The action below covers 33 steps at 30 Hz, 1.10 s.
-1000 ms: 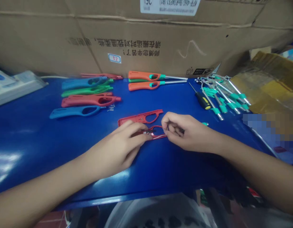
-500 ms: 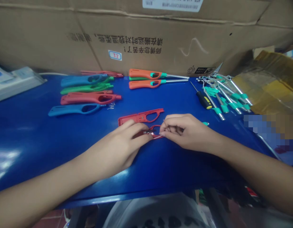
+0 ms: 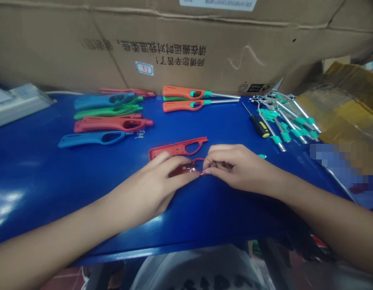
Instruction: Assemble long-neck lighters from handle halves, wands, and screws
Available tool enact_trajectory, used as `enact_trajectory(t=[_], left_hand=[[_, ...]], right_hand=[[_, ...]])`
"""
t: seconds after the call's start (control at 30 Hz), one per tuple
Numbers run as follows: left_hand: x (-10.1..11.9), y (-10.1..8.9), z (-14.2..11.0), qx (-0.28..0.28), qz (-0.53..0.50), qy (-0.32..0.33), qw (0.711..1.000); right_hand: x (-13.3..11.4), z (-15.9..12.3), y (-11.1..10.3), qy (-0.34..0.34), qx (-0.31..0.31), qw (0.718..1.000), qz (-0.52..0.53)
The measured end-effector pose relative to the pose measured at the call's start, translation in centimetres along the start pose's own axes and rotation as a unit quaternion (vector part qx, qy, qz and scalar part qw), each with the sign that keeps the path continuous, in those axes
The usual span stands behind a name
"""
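My left hand [image 3: 154, 181] is closed around a red lighter shell half [image 3: 178, 171], thumb and fingers gripping its handle. Small dark and pale parts sit in the shell near my left thumb, with a thin pale wire [image 3: 190, 170] among them. My right hand [image 3: 234, 165] is pinched at the front end of that shell, by the trigger loop; its fingertips hide what is between them. Just behind lies a second red shell half [image 3: 162, 151], inner side up. A green-tipped part [image 3: 261, 156] shows partly behind my right hand.
Blue, green and red lighter shells [image 3: 83, 139] lie at left, beside several small screws [image 3: 140, 134]. Orange lighters [image 3: 182, 106] with metal tubes rest by the large carton [image 3: 113, 72]. A screwdriver [image 3: 259, 125] and several metal tubes with green fittings [image 3: 277, 140] are at right.
Both hands stay at the red shell half with almost the same grip. My left thumb has shifted slightly right along its lower edge. The view has moved a little.
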<state>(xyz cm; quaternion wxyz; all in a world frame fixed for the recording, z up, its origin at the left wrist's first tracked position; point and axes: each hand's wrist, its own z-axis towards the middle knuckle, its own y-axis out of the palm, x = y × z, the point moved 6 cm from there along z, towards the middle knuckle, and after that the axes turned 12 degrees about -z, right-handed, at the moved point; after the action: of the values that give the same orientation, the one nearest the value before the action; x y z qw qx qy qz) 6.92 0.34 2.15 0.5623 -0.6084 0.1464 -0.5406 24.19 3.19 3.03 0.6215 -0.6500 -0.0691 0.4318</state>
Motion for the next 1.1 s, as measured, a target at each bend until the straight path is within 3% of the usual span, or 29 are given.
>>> enact_trajectory(t=[0.2, 0.4, 0.83, 1.1], left_hand=[[0.5, -0.1, 0.0, -0.002, 0.052, 0.028, 0.998], [0.2, -0.5, -0.2, 0.024, 0.004, 0.037, 0.999], [-0.4, -0.3, 0.1, 0.052, -0.092, -0.024, 0.994], [-0.6, -0.3, 0.1, 0.065, -0.13, -0.04, 0.989]], right_hand=[[-0.2, 0.1, -0.1, -0.025, 0.002, 1.0, -0.018], [0.3, -0.1, -0.2, -0.038, 0.004, 0.999, 0.02], [0.4, -0.1, 0.1, 0.006, -0.005, 0.999, 0.04], [-0.2, -0.2, 0.2, -0.003, -0.02, 1.0, 0.014]])
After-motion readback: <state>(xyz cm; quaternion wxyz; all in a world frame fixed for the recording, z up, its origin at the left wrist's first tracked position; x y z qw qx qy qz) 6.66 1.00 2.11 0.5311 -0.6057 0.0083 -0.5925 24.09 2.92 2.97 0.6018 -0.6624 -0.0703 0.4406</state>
